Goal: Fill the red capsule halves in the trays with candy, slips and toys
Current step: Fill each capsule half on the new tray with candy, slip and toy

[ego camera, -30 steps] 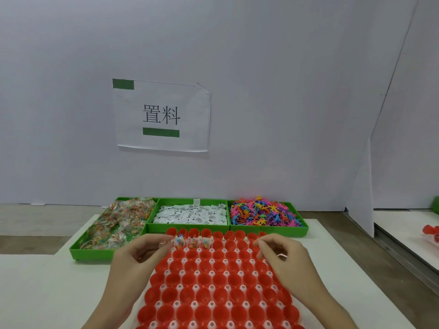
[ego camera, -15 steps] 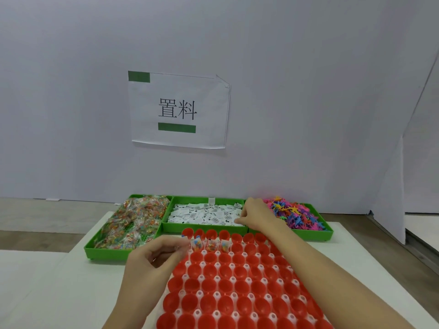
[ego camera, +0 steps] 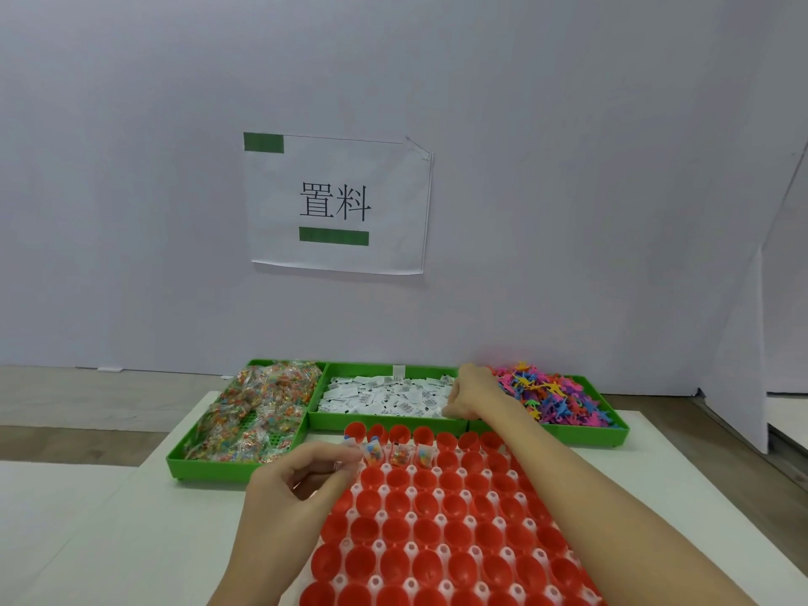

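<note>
The right hand (ego camera: 470, 393) reaches into the slips (ego camera: 384, 395), fingers curled down among them (whether it pinches one is hidden). The left hand (ego camera: 297, 487) pinches a candy (ego camera: 350, 443) at the far left of the capsule halves (ego camera: 437, 518), whose near rows run off frame.

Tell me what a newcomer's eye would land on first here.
The red capsule tray fills the near table, with candy packets in a few far-row cups. Behind it, three green bins hold candy, white slips and bright toys. The right hand reaches into the slips; the left hand hovers at the tray's left edge.
</note>
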`<state>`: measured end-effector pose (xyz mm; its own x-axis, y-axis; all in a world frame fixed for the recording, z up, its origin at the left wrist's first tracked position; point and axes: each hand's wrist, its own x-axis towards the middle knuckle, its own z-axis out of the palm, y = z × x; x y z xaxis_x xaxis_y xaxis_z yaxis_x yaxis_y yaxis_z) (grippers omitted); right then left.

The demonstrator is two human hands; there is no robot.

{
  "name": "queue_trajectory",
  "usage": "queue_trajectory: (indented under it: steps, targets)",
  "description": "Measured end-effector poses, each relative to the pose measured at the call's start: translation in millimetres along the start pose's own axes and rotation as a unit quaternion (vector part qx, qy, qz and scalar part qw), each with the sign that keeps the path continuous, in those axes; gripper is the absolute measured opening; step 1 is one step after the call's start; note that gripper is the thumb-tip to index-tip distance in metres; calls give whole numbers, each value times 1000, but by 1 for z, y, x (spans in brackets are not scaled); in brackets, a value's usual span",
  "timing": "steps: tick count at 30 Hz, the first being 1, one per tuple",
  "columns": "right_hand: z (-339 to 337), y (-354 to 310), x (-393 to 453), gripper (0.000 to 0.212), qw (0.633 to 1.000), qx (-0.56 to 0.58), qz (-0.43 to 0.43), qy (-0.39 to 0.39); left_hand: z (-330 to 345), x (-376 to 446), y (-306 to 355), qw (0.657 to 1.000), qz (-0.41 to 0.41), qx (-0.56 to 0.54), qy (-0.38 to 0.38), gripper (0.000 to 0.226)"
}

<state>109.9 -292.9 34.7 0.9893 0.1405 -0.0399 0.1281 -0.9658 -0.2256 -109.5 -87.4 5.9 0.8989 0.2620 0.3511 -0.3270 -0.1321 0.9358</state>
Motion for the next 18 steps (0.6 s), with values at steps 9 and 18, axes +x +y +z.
queue_trajectory:
  steps: [9,18]
  targets:
    - [0,23,-25,15,984,137,-79,83,-2,-6,9,1000,-23,-3,-15,21]
    - [5,30,-40,11,965,190,-93,156,-2,-6,8,1000,-7,7,-20,23]
